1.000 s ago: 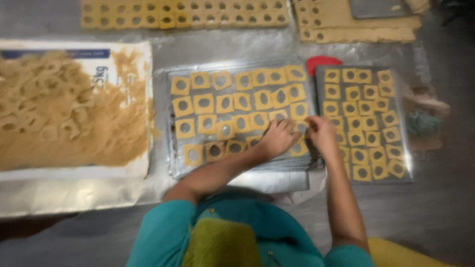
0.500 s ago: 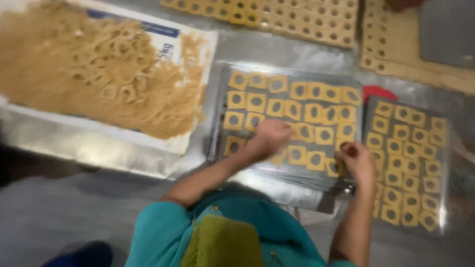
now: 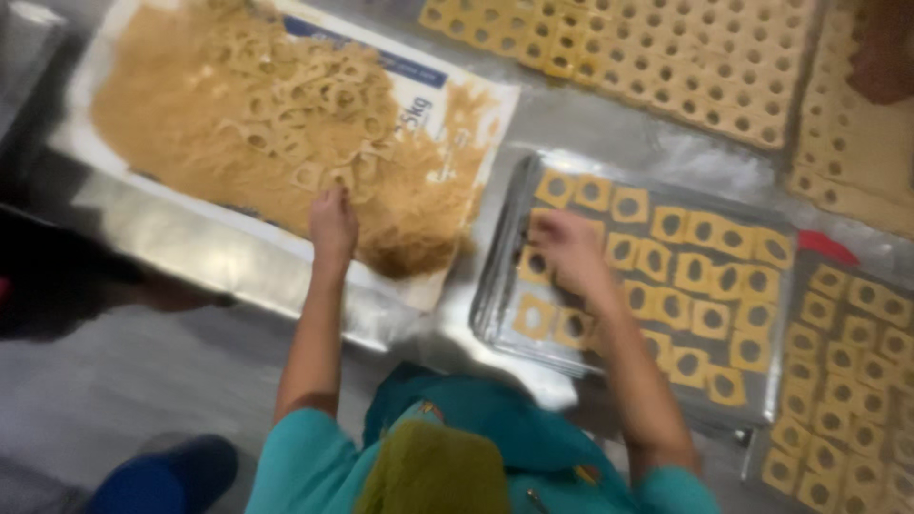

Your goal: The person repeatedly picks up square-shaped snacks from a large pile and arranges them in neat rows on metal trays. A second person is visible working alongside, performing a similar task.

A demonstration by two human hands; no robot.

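On the crumb pile point(image 3: 238, 124), your left hand point(image 3: 332, 221) touched dough scraps, fingers bent. Your right hand point(image 3: 569, 252) lay over the tray point(image 3: 495, 286) of square cookies point(image 3: 685, 271); its grip was hidden.

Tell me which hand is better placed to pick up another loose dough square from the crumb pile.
Left. The left hand already rests on the crumb pile among the loose dough squares, while the right hand is over the baking tray, well away from them.
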